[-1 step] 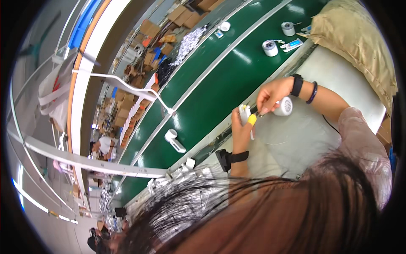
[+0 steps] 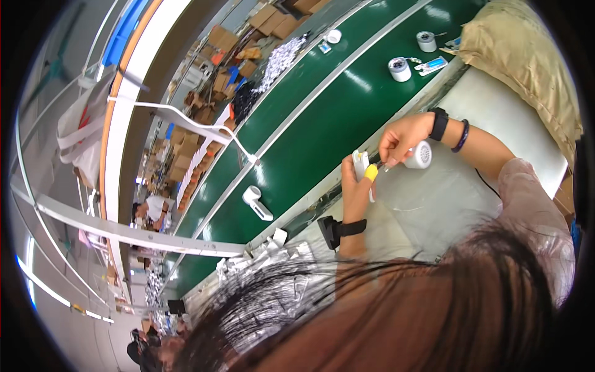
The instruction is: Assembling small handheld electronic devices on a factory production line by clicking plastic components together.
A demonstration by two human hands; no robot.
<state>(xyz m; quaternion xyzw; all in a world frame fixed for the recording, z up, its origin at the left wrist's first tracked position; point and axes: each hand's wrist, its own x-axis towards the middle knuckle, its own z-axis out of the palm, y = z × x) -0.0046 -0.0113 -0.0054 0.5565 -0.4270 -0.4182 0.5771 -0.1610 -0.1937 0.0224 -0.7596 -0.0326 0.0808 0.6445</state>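
Observation:
My left hand is closed around a slim white plastic casing, which stands up between thumb and fingers. A yellow cover sits on that hand's thumb tip. Just to the right, my right hand pinches something small and thin close to the casing; its kind is too small to make out. Beside the right hand's lower edge is a round white housing with a grille on its end. Whether the fingers touch that housing I cannot tell.
Beyond the pale worktop runs a green conveyor belt, carrying a white handheld device, white cylindrical parts and a blue-and-white packet. A beige sack bulges at the right. White pieces are heaped left of my left wrist.
The whole view has shifted very slightly. Both hands keep nearly the same pose, with the casing still in the left one.

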